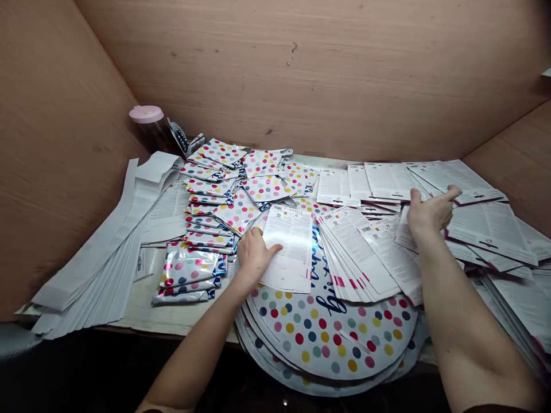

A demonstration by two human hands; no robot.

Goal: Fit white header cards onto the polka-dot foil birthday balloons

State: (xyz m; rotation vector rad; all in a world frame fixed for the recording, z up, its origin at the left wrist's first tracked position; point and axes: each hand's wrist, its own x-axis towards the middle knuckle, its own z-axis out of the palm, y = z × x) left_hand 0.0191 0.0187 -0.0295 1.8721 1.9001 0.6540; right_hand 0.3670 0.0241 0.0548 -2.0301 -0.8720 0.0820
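Note:
My left hand [258, 252] is closed at the left edge of a white printed card [287, 246], its thumb lying over the card's face and its other fingers curled. Beneath the card are large round foil balloons [336, 338] with coloured dots and blue lettering, stacked flat. My right hand [431, 213] is over the spread of printed cards [486, 226] on the right, thumb and index finger apart; its remaining fingers are partly hidden. A fanned pile of similar cards [355, 252] rests on the balloons between both hands.
Folded dotted foil packets [209, 218] are heaped left of centre. Long white paper strips [107, 246] lie at the far left. A pink-lidded cup [146, 115] stands in the back left corner. Wooden panels [275, 74] enclose the table's back and sides.

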